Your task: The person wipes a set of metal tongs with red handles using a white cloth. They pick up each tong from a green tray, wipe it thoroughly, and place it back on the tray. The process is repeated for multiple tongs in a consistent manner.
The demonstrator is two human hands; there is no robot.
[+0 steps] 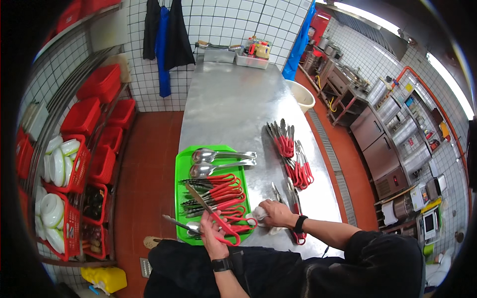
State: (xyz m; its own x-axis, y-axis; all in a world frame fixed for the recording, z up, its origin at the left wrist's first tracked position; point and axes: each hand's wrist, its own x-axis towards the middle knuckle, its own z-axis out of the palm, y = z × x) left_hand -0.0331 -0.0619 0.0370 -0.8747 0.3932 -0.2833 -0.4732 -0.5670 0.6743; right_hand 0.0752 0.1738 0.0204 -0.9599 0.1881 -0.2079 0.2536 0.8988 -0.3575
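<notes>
My left hand (213, 232) holds a pair of red-handled steel tongs (203, 199), its two arms spread apart. A white cloth (259, 213) is bunched under the fingers of my right hand (277, 214), at the steel table's surface. Beneath and beyond my left hand lies a green tray (182, 158). Several red-handled tongs (223, 192) are lined up on it, loops to the right, below two plain steel serving tongs (212, 167). More red-handled tongs (285, 143) are piled on the table to the right. Beside my right wrist lie further tongs (294, 197), partly hidden by my arm.
The steel table (234, 100) runs away to a tiled wall, with a white bin (298, 95) at its right. A bottle tray (252, 61) stands at the far end. Left, a rack carries red baskets (78, 164) of white dishes (56, 167). A yellow jug (106, 279) sits low at left.
</notes>
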